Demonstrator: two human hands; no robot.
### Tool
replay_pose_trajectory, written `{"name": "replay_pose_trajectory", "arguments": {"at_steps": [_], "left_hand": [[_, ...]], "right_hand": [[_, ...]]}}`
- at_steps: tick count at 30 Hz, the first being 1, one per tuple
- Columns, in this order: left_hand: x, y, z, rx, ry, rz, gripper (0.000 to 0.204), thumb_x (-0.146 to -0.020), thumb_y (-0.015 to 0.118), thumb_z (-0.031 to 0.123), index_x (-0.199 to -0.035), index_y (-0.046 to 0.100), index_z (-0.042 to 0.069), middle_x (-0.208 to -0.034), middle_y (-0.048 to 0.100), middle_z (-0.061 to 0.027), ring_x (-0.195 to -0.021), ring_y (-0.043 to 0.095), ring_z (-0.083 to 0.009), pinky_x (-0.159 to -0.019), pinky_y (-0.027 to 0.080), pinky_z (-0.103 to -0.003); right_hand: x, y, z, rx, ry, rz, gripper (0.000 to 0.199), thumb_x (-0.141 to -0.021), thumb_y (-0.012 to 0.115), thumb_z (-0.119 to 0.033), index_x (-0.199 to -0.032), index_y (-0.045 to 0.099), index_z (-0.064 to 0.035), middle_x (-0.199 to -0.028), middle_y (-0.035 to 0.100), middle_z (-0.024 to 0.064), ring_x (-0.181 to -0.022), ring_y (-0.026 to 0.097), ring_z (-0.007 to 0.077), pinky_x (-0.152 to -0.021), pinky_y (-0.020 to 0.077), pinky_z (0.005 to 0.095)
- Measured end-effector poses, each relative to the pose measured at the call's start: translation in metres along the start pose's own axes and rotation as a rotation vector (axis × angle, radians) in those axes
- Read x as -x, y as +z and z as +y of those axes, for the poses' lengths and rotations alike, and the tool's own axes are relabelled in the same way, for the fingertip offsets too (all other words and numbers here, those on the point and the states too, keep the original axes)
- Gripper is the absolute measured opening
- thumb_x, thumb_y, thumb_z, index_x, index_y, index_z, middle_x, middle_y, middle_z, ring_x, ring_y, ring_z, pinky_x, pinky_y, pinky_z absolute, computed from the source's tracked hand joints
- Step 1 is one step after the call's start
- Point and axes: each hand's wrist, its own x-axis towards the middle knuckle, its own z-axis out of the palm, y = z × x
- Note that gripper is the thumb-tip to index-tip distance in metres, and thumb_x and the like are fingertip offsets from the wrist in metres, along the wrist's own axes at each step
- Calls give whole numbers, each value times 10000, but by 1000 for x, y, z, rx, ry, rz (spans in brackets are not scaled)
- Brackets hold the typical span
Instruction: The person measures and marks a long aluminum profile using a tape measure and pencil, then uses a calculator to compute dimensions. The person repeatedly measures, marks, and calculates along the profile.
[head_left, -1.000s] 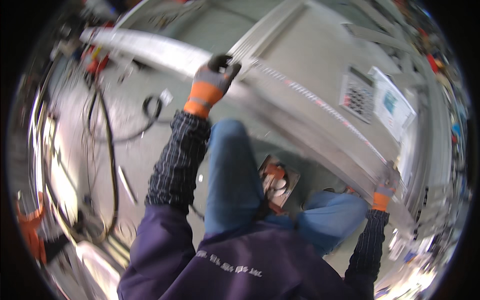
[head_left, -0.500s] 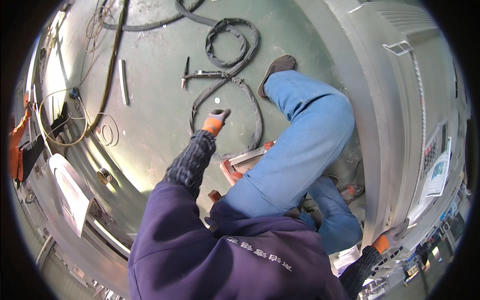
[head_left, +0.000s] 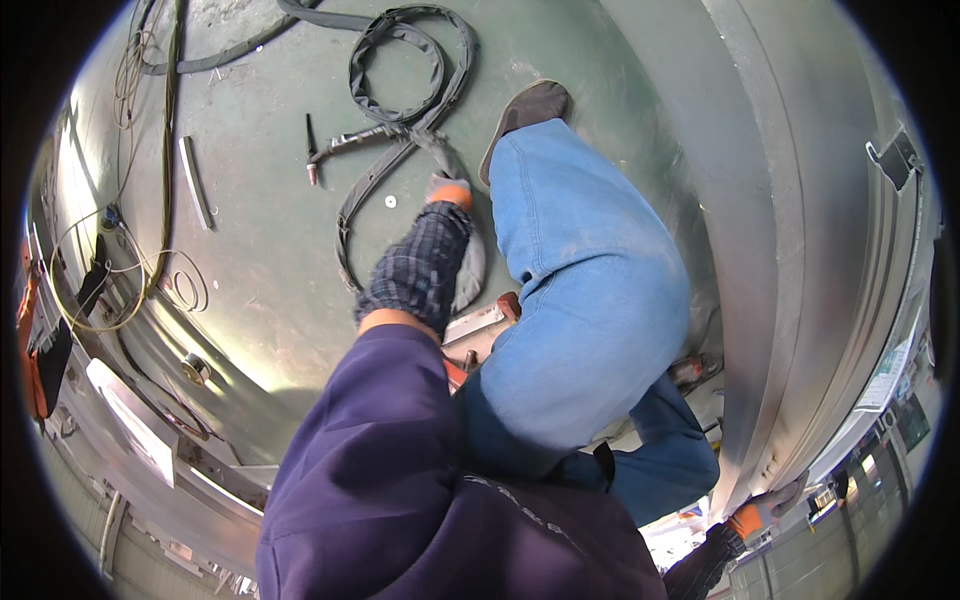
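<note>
My left hand (head_left: 447,190), in a grey glove with an orange cuff, reaches down to the green floor and rests on a grey sleeved cable (head_left: 385,175). Its fingers are hidden, so a grip cannot be made out. The cable leads to a welding torch (head_left: 340,148) lying just left of the hand. My right hand (head_left: 765,505), also gloved, is at the lower right, closed on the edge of a large grey metal panel (head_left: 800,250). My blue-trousered leg (head_left: 590,300) and shoe (head_left: 530,105) lie between the two hands.
The cable coils in a loop (head_left: 400,70) on the floor above the hand. A short metal strip (head_left: 195,180) and thin wire loops (head_left: 150,285) lie to the left. An orange tool (head_left: 30,340) sits at the left rim. A long metal rail (head_left: 130,430) runs along the lower left.
The view swung from the long metal beam held overhead down to the floor. My left hand let go of the beam and moved down to the cable by the torch.
</note>
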Motion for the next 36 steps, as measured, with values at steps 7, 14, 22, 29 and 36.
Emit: {"name": "replay_pose_trajectory", "arguments": {"at_steps": [7,14,22,29,36], "left_hand": [[-153,-257,40,-493,479,205,425,-1013,763,283,-1368,810,54,-1427,795,-258,-1346,756,-450,-1134,608,-526],[-175,-364,133,-883,521,265,359,-1019,752,132,-1365,834,85,-1419,791,-271,-1338,766,-438,-1083,638,-542],[126,-346,217,1203,843,27,507,-1162,768,235,-1605,624,36,-1405,744,-107,-1207,750,-244,-953,665,-399],[378,-403,269,680,1604,134,313,-1105,841,199,-1354,788,18,-1218,804,-122,-1128,742,-215,-985,610,-362],[443,-407,286,218,1814,374,297,-993,906,327,-1215,872,132,-1172,846,-89,-1181,729,-344,-1110,505,-478]], "right_hand": [[-13,15,-5,205,-227,65,561,-1287,397,-400,-1613,616,1,-1604,681,209,-1442,687,394,-1220,575,496],[22,8,-3,-38,-92,69,475,-1262,509,-295,-1544,676,48,-1609,691,217,-1484,665,386,-1289,498,484],[8,26,-48,-326,168,194,437,-1240,517,-225,-1513,718,50,-1599,707,227,-1562,599,402,-1348,414,525],[5,30,-57,-265,37,170,384,-1230,534,-232,-1502,712,-27,-1569,718,217,-1519,610,459,-1329,413,592],[15,48,-37,-323,4,205,418,-1124,659,-234,-1497,729,-57,-1566,707,206,-1518,579,481,-1316,425,584]]}}
